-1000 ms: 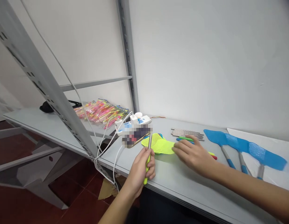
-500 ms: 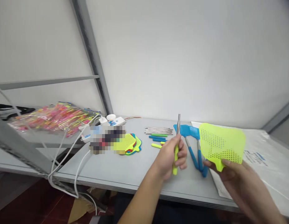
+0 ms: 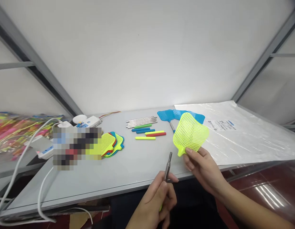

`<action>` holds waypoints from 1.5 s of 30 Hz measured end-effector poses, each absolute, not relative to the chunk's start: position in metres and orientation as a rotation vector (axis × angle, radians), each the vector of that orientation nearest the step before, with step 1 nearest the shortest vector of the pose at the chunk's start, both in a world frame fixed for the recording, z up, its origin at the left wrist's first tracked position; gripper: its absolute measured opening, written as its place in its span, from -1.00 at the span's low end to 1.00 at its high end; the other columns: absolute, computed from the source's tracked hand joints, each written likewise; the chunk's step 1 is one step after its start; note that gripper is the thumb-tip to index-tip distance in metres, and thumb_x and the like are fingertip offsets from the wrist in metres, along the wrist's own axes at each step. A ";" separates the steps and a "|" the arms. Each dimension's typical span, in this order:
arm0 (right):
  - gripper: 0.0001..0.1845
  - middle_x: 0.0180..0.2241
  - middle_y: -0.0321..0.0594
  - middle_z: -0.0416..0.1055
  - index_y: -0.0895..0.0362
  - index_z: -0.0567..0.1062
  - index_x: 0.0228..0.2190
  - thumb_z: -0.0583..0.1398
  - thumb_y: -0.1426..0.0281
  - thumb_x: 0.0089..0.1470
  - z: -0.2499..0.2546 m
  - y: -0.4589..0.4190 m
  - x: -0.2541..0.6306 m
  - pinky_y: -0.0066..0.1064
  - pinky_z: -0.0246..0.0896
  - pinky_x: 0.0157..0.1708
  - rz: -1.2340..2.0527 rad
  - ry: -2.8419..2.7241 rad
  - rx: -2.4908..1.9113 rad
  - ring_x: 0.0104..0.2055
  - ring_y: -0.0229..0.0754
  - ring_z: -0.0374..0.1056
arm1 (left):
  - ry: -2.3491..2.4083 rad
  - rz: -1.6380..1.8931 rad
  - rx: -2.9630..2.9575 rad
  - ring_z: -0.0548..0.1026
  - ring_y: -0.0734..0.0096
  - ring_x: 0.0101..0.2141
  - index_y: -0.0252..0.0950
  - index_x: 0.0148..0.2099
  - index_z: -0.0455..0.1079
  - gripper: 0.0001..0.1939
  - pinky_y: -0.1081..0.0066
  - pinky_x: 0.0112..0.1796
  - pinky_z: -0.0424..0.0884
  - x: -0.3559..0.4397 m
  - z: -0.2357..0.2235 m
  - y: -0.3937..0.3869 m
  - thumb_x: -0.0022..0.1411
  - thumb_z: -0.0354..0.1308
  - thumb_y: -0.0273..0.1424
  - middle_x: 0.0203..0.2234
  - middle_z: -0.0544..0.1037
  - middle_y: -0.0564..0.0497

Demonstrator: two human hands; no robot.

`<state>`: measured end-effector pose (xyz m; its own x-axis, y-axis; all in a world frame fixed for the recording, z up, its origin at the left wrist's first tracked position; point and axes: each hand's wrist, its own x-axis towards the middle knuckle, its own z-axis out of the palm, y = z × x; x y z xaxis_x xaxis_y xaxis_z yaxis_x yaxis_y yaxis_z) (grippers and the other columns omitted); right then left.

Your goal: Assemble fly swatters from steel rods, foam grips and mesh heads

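My left hand is closed round a telescopic metal rod whose yellow-green grip is mostly hidden by the fingers. The rod's bare tip points up and slightly right. My right hand pinches a yellow-green fly swatter head near its short neck, with the perforated face upright. The rod tip and the neck are close but apart. Behind the held head lie blue fly swatters with metal rods, partly covered.
Metal rods and coloured handle grips lie mid-table. Stacked swatter heads lie to the left, beside a blurred patch. White cables and power strips are at left, a white plastic sheet at right.
My view has turned to the right. Both hands have come lower and closer together, bringing the rod tip near the swatter head's neck. Both hands keep their hold.
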<state>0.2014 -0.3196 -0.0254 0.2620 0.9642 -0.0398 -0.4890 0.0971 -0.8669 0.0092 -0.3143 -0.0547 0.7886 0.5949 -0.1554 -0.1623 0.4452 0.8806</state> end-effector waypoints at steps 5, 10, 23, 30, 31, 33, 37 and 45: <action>-0.78 -0.52 -0.29 0.40 0.14 0.52 -0.47 0.29 0.26 0.11 -0.026 -0.316 0.201 -0.43 0.06 -0.52 1.119 -0.745 -1.000 -0.59 -0.38 0.12 | 0.608 0.479 1.062 -0.07 0.76 -0.74 -0.12 0.10 0.17 -0.63 0.66 -0.72 0.03 0.008 -0.052 -0.313 0.41 -0.13 -0.05 -0.49 0.26 0.20; -0.77 -0.54 -0.29 0.38 0.15 0.52 -0.47 0.29 0.25 0.11 -0.023 -0.302 0.202 -0.42 0.10 -0.47 1.072 -0.806 -1.025 -0.54 -0.34 0.18 | 0.661 0.456 1.157 0.00 0.70 -0.68 -0.10 0.15 0.16 -0.64 0.61 -0.66 0.05 0.007 -0.041 -0.308 0.43 -0.16 -0.09 -0.44 0.23 0.18; -0.74 -0.61 -0.40 0.19 0.10 0.33 -0.53 0.29 0.31 0.06 0.022 -0.222 0.171 -0.41 0.03 -0.58 0.936 -0.863 -0.801 -0.60 -0.34 0.07 | 1.380 0.852 2.254 0.51 0.17 -0.10 -0.18 0.16 0.35 -0.65 0.28 -0.09 0.35 -0.007 -0.021 -0.254 0.43 -0.10 -0.29 -0.10 0.56 -0.08; -0.76 -0.67 -0.46 0.12 0.07 0.31 -0.47 0.24 0.28 0.12 -0.010 -0.254 0.148 -0.43 -0.01 -0.59 0.913 -0.619 -0.791 -0.63 -0.35 -0.04 | 1.330 0.891 2.325 0.53 0.24 -0.10 -0.17 0.16 0.37 -0.65 0.32 -0.05 0.38 -0.031 -0.036 -0.251 0.43 -0.05 -0.28 -0.08 0.57 -0.05; -0.76 -0.67 -0.47 0.11 0.07 0.31 -0.47 0.24 0.27 0.13 -0.015 -0.259 0.146 -0.42 -0.01 -0.59 0.929 -0.618 -0.789 -0.63 -0.35 -0.05 | 1.294 0.862 2.332 0.53 0.24 -0.09 -0.16 0.17 0.37 -0.65 0.32 -0.05 0.38 -0.030 -0.036 -0.251 0.43 -0.05 -0.28 -0.08 0.57 -0.04; -0.73 -0.68 -0.46 0.11 0.07 0.30 -0.49 0.22 0.25 0.15 -0.022 -0.267 0.145 -0.42 0.00 -0.57 0.898 -0.654 -0.800 -0.62 -0.34 -0.01 | 1.246 0.836 2.316 0.52 0.25 -0.07 -0.15 0.16 0.38 -0.66 0.33 -0.03 0.38 -0.030 -0.034 -0.250 0.42 -0.04 -0.27 -0.06 0.57 -0.02; -0.69 -0.65 -0.44 0.17 0.08 0.29 -0.50 0.22 0.22 0.17 -0.029 -0.275 0.149 -0.42 -0.01 -0.57 0.837 -0.722 -0.886 -0.61 -0.34 0.06 | 1.145 0.866 2.238 0.51 0.29 -0.03 -0.16 0.12 0.42 -0.67 0.36 0.00 0.38 -0.033 -0.031 -0.252 0.40 0.00 -0.25 -0.01 0.56 0.00; -0.65 -0.64 -0.42 0.24 0.10 0.32 -0.53 0.28 0.18 0.09 -0.037 -0.278 0.157 -0.43 -0.01 -0.61 0.968 -0.597 -0.845 -0.66 -0.37 0.03 | 1.087 0.838 2.199 0.50 0.22 0.00 -0.22 0.10 0.46 -0.66 0.31 -0.01 0.41 -0.036 -0.030 -0.250 0.37 0.05 -0.26 0.00 0.56 -0.04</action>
<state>0.1567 -0.2777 -0.0372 0.4546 0.8878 0.0716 -0.4619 0.3037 -0.8333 -0.0356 -0.2502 -0.0296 0.4809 0.8278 0.2890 0.4901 -0.5271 0.6942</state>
